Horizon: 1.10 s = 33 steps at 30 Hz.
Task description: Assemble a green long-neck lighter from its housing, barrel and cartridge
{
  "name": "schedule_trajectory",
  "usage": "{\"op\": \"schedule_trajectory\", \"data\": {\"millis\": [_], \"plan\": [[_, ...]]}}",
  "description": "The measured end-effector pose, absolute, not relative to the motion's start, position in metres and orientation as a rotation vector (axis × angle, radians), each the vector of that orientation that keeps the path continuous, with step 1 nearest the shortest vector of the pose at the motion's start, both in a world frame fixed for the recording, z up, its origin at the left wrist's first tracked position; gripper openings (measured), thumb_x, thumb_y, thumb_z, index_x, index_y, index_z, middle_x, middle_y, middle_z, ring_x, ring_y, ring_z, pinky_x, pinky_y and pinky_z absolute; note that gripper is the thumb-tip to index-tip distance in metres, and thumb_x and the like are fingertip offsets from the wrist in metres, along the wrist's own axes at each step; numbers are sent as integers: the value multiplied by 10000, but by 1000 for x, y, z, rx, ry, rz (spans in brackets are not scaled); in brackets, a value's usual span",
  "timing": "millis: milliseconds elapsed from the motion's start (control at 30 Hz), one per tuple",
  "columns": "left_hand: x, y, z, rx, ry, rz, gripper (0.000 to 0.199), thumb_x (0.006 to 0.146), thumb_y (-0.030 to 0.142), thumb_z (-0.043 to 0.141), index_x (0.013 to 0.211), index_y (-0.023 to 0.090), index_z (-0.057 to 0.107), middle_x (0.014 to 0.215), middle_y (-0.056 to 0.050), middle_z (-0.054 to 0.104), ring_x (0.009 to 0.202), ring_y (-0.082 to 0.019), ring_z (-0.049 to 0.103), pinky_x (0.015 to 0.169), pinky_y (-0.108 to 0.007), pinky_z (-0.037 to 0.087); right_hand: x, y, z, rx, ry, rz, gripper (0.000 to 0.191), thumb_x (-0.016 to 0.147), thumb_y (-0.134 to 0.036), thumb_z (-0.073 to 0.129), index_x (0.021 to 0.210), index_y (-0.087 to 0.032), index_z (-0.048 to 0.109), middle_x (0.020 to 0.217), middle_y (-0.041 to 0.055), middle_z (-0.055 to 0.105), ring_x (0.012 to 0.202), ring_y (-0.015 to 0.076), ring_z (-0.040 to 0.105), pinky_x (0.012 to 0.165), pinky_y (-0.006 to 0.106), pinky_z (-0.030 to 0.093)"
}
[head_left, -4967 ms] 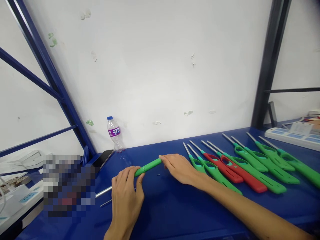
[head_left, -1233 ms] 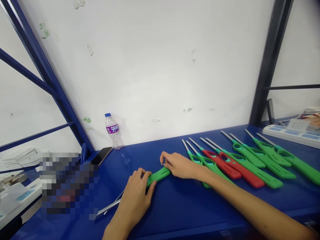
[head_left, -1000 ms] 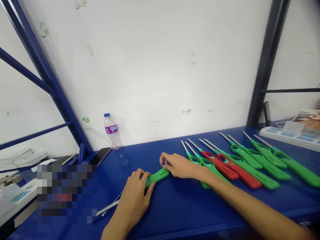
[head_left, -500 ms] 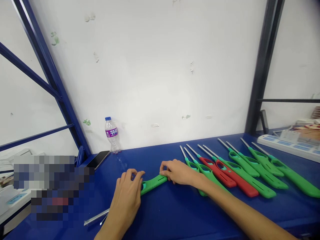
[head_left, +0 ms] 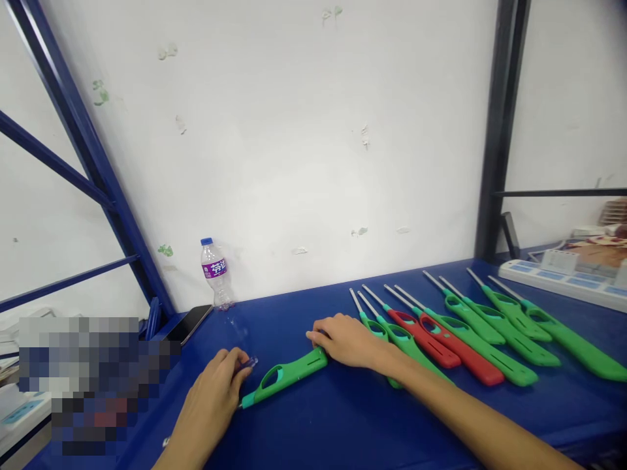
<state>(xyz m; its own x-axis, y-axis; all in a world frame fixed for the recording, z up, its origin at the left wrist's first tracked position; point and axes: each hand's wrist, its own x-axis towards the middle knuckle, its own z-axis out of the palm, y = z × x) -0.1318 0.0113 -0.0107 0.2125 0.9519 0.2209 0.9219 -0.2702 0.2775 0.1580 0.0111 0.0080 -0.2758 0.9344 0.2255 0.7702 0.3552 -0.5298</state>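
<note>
A green lighter (head_left: 294, 371) with a trigger loop lies across the blue table in front of me, its metal tip end hidden by my left hand. My left hand (head_left: 213, 395) is closed, pinching a small clear purplish piece (head_left: 251, 362) between thumb and fingers, just above the lighter's nozzle end. My right hand (head_left: 345, 341) has its fingers bent together at the handle's far end; whether they grip it is hidden. Right of it, several green lighters and two red lighters (head_left: 431, 339) lie in a slanted row, nozzles pointing away.
A clear bottle (head_left: 215, 271) with a blue cap stands by the wall. A phone (head_left: 190, 324) lies at the table's left edge. Blue and dark frame posts rise on both sides. A white power strip (head_left: 563, 282) lies at the right. The far left is pixelated.
My left hand has moved left and down, off the lighter's trigger part, uncovering the loop; the small clear piece now shows in its fingers. My right hand stays at the handle end. The view shifted slightly.
</note>
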Motion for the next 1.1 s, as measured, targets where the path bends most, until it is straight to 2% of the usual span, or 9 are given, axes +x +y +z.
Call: {"op": "schedule_trajectory", "data": {"millis": [100,200,300,400,567,733,867,933,1100], "plan": [[-122,8,-8,2564,1724,915,264,1027,361,415,1089,248,645,1115,-76,681,1009,-288,660,898,-417,486,157,10,14,-1404,-2029,458,321,1061,-403,515,929,-210,735,850,81,757,844,265,728,739,327,464],[-109,1,-5,2774,1484,1291,210,1053,333,447,1132,282,635,1089,-45,683,971,-264,659,859,-391,502,155,6,22,-1208,-2055,642,280,1024,-496,599,1158,-265,683,961,17,770,710,168,723,653,262,497],[-93,-8,-6,2891,1315,1478,216,1055,212,447,1186,288,601,1056,-29,678,948,-230,661,828,-349,504,149,1,23,-881,-2020,1038,466,896,-506,778,1279,-306,602,1026,-24,760,576,106,688,554,217,511],[-79,-17,-11,2874,1245,1549,210,1046,157,457,1192,266,562,1020,-21,683,929,-206,662,837,-324,511,141,-4,17,-696,-1886,1202,452,806,-440,873,1171,-261,675,945,-29,739,512,79,638,514,202,476],[-70,-21,-21,2749,1260,1662,194,1058,254,512,1248,263,547,1063,-37,689,970,-219,663,861,-332,546,133,-8,14,-735,-1822,920,197,898,-406,790,971,-223,784,782,-32,718,493,76,582,498,206,426],[-74,-15,-29,2585,1401,1308,327,1056,359,516,1374,285,526,1310,-91,616,1199,-277,621,1038,-490,526,149,-5,34,-867,-1514,472,221,996,-430,646,992,-219,712,866,5,718,569,104,571,541,228,443],[-75,-13,-35,2660,1354,776,446,1080,348,459,1520,417,470,1473,-73,543,1356,-304,539,1118,-592,459,163,-2,46,-913,-1470,418,284,1057,-496,506,1021,-228,594,889,10,714,528,104,570,529,237,442],[-74,-14,-35,2687,1329,617,449,1092,338,435,1526,447,476,1450,-62,574,1344,-302,546,1111,-594,457,164,-1,45,-924,-1531,419,282,1080,-492,452,1023,-237,559,872,-1,719,509,105,584,546,241,463],[-71,-16,-30,2691,1309,583,401,1094,297,415,1449,357,591,1313,-73,632,1163,-267,611,1033,-510,504,157,4,30,-987,-1660,399,212,1082,-388,477,990,-235,593,745,-25,692,567,129,625,602,244,466]]}}
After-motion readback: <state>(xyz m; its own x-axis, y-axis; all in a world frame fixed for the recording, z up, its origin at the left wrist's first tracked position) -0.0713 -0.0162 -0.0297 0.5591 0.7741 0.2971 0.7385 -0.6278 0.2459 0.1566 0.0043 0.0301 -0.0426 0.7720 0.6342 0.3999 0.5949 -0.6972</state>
